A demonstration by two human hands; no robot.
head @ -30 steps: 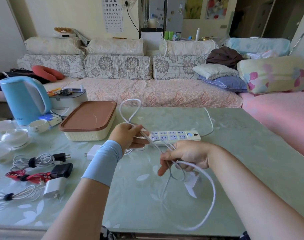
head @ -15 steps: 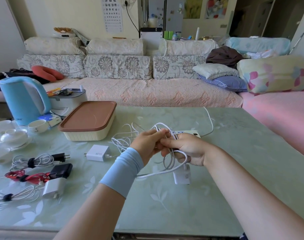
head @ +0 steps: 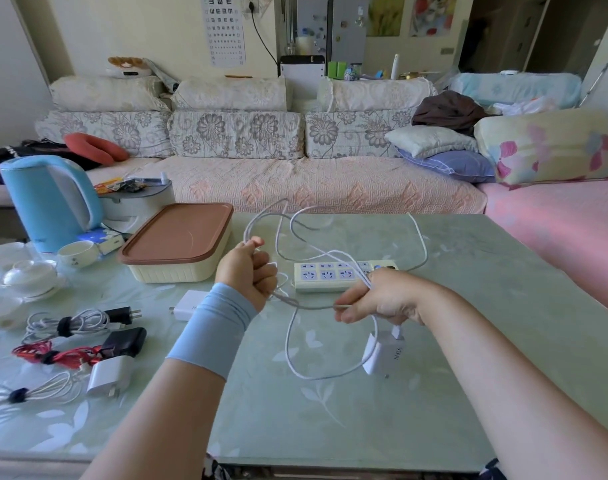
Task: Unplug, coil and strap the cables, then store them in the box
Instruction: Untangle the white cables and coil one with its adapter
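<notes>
Lidded box (head: pixel 177 244) sits left of power strip (head: pixel 330 275). Our left hand (head: pixel 248 271), just left of strip, is fisted round white cable (head: pixel 313 308), with loose loops rising behind. Cable's taut run lies roughly left-right between hands, slack loop hanging in front of strip. Our right hand (head: pixel 378 301), before strip's right end, pinches cable. Charger (head: pixel 382 355) dangles beneath, prongs seemingly upward. We judge: gather even loops, no twists, one hand pinning every turn.

Cable loops (head: pixel 247 229) motion-blurred; white charger (head: pixel 188 304) half hidden behind left sleeve (head: pixel 212 323).
</notes>
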